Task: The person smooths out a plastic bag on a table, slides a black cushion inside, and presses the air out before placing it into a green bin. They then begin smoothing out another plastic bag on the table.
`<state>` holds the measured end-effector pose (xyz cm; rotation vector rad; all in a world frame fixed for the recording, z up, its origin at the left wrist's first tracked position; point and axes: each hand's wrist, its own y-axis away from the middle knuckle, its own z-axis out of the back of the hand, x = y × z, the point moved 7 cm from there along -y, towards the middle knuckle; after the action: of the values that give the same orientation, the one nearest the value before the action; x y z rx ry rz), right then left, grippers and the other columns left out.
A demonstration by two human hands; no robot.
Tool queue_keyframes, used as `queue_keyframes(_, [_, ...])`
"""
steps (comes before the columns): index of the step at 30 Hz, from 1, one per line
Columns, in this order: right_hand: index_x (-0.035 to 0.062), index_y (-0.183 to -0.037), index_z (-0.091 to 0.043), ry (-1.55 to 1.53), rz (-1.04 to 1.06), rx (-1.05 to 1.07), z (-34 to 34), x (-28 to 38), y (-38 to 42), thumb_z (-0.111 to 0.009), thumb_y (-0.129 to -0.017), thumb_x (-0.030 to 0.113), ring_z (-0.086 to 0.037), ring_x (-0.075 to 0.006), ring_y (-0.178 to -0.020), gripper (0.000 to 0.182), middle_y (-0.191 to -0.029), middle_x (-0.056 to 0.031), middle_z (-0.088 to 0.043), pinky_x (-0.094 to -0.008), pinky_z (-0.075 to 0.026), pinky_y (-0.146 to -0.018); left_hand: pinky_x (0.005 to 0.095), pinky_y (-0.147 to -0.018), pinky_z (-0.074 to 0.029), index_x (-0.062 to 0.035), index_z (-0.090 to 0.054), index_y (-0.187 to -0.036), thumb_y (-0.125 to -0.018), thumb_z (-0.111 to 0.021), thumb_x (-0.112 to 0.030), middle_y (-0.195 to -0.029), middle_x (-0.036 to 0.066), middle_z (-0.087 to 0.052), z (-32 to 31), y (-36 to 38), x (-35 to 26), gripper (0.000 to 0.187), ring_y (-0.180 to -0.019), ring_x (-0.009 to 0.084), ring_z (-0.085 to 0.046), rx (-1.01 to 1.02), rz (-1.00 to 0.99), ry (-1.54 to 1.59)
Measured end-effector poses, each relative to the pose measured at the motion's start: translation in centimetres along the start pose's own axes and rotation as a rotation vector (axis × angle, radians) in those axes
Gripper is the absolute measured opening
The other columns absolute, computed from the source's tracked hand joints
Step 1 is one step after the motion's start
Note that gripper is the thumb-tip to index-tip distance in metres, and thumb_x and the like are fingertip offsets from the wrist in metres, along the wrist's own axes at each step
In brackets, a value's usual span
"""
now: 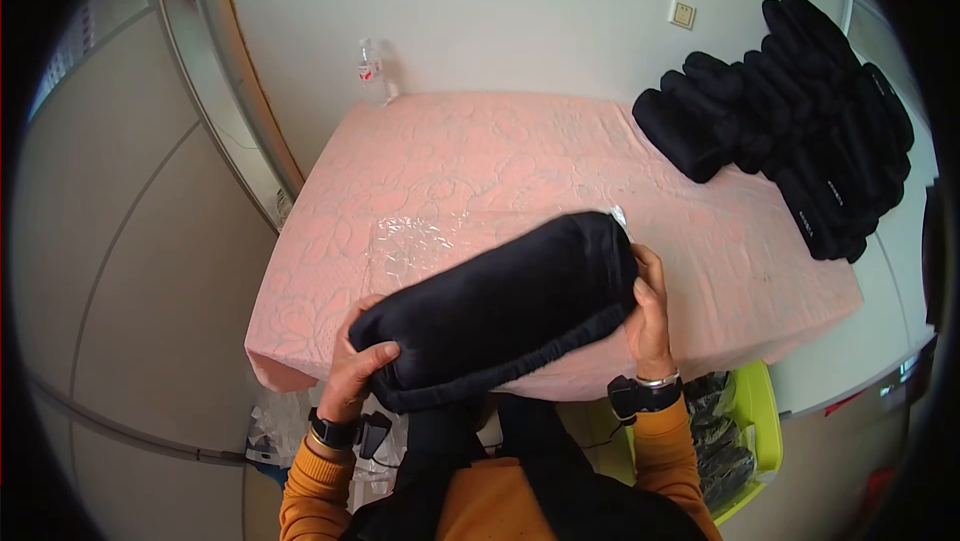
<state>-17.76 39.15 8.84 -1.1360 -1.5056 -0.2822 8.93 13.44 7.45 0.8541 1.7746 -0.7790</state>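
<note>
A long, rounded black cushion (490, 296) with soft plush fabric is held up in front of me over the table's near edge, its right end higher in view. My left hand (357, 359) grips its left end, the thumb lying on top. At its right end my right hand (648, 311) is closed around the edge, fingers behind the fabric. Behind the cushion, a clear plastic bag (415, 237) lies flat on the table, partly hidden by it.
The table has a pink patterned cloth (480, 146). Several similar black cushions (790, 111) are piled at its right back. A plastic bottle (371, 76) stands by the wall. Below right is a lime-green bin (765, 421) with dark wrapped items; clear plastic (280, 421) lies below left.
</note>
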Motion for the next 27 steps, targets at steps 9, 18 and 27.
queue_keyframes(9, [0.0015,-0.145,-0.041,0.026,-0.145,0.105,1.0,-2.8,1.2,-0.062,-0.088,0.022,-0.049,-0.0218,-0.130,0.065,-0.139,-0.0122,-0.052,-0.0360,-0.037,-0.112,0.0438,-0.102,-0.044,-0.0004,-0.055,-0.123,-0.074,-0.085,-0.040,-0.119,0.016,-0.062,-3.1,2.6,-5.2,0.070,-0.112,0.0313,-0.059,0.251,-0.625,-1.008])
queue_keyframes(18, [0.0047,-0.129,-0.049,-0.386,-0.035,0.041,1.8,-1.9,1.8,-0.066,-0.088,0.030,-0.055,-0.0240,-0.124,0.051,-0.130,-0.0096,-0.059,-0.0387,-0.043,-0.108,0.0421,-0.111,-0.037,-0.0063,-0.047,-0.140,-0.077,-0.080,-0.051,-0.138,0.020,-0.052,-2.4,3.0,-3.2,0.084,-0.134,0.0340,-0.045,-0.054,-0.669,-0.629])
queue_keyframes(27, [0.0109,-0.090,-0.047,-0.597,0.092,0.018,-0.3,-0.5,2.9,-0.064,-0.085,0.029,-0.049,-0.0337,-0.133,0.026,-0.142,-0.0189,-0.051,-0.0464,-0.040,-0.112,0.0377,-0.115,-0.033,-0.0003,-0.029,-0.152,-0.075,-0.080,-0.053,-0.146,0.018,-0.045,-4.6,4.4,6.0,0.107,-0.139,0.0254,-0.041,0.194,0.378,0.247])
